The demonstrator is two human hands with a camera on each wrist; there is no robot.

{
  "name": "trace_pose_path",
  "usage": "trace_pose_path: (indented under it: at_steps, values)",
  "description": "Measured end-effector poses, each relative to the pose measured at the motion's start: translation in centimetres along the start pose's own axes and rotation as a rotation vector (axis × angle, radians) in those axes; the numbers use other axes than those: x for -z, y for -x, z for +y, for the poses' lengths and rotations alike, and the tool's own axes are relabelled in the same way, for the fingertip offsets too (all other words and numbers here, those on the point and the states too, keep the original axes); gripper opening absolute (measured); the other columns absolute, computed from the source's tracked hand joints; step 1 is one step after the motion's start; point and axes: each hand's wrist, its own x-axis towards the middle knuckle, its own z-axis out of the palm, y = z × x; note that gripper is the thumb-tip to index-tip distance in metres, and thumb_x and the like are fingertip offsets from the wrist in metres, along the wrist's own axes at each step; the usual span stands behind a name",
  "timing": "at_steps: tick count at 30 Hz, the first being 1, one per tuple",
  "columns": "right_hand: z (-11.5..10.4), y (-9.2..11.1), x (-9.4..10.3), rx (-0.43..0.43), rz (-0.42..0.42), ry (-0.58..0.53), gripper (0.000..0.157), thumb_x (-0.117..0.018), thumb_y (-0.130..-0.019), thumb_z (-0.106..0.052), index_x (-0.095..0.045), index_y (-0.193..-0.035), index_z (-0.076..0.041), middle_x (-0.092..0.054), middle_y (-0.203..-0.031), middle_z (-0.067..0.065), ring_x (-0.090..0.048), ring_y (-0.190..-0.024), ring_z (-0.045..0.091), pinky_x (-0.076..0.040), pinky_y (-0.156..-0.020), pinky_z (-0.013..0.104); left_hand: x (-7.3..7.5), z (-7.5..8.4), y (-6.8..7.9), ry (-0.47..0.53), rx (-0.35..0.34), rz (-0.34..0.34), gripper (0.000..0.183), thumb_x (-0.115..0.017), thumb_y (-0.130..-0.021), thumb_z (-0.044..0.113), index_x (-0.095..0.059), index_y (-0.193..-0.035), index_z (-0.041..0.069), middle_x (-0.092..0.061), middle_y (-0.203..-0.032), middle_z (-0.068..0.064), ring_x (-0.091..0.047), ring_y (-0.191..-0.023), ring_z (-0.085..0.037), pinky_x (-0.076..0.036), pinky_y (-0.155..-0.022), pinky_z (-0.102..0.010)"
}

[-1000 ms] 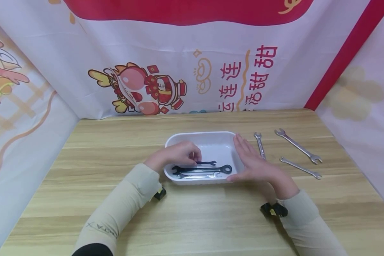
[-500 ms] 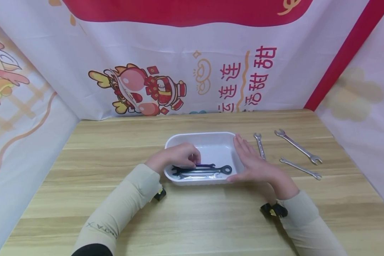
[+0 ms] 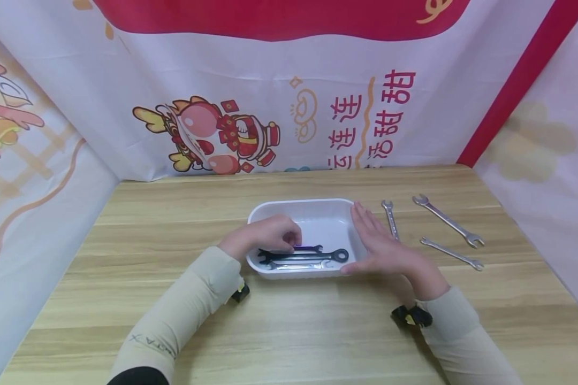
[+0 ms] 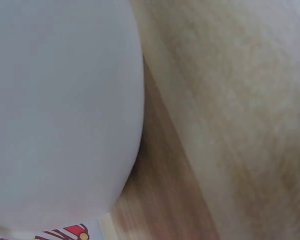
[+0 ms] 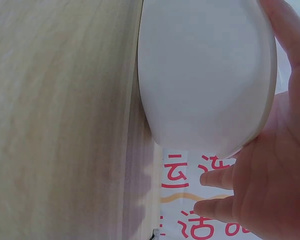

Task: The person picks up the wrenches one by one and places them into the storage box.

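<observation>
A white tray lies across the middle of the table. Over its left part, my left hand pinches a small dark purple wrench, whose left end is hidden by the fingers. Just in front of it lies a long black wrench with a ring end on the right. Nearest the tray's front wall are shiny silver wrenches. My right hand rests against the tray's right end with its fingers straight. The right wrist view shows that palm at the rim; the left hand is outside the left wrist view.
To the right of the tray, a short silver wrench lies partly behind the right hand. Farther right are a larger double open-ended wrench and a slimmer one. A printed cloth hangs behind the table.
The purple wrench has come slightly toward the near side, up against the black wrench, with my left hand still pinching it. My right hand keeps its place at the tray.
</observation>
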Motion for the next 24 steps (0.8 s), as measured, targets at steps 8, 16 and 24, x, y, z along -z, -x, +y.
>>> trace_pose_path:
  at_steps: [8, 16, 24]
  values:
    - [0.0, 0.0, -0.1, -0.004, -0.002, -0.001, 0.142, -0.079, -0.067, -0.068, 0.011, -0.159, -0.009, 0.02, -0.166, 0.006, 0.01, -0.154, 0.04, -0.002, -0.122, 0.063, 0.0, 0.3, 0.3, 0.012, 0.01, 0.005, 0.009, -0.072, -0.09, 0.012, -0.074, -0.098, 0.015, -0.064, -0.08, 0.004, -0.057, -0.081, -0.014, -0.05, -0.08, -0.028]
    - [-0.1, 0.0, -0.1, 0.0, -0.001, 0.0, 0.141, -0.081, -0.068, -0.065, 0.011, -0.159, -0.008, 0.02, -0.166, 0.007, 0.01, -0.153, 0.041, -0.003, -0.121, 0.065, 0.6, 0.6, 1.5, -0.008, 0.006, 0.075, 0.013, -0.067, -0.095, 0.021, -0.073, -0.105, 0.016, -0.069, -0.096, 0.004, -0.061, -0.093, -0.012, -0.054, -0.09, -0.031]
    - [-0.1, 0.1, 0.0, -0.005, -0.002, -0.005, 0.139, -0.082, -0.069, -0.06, 0.011, -0.159, -0.009, 0.021, -0.165, 0.005, 0.012, -0.154, 0.038, -0.002, -0.122, 0.063, 1.6, 0.4, 4.4, 0.011, 0.005, 0.246, 0.024, -0.066, -0.096, 0.031, -0.071, -0.113, 0.016, -0.069, -0.11, 0.004, -0.061, -0.109, -0.016, -0.051, -0.102, -0.041]
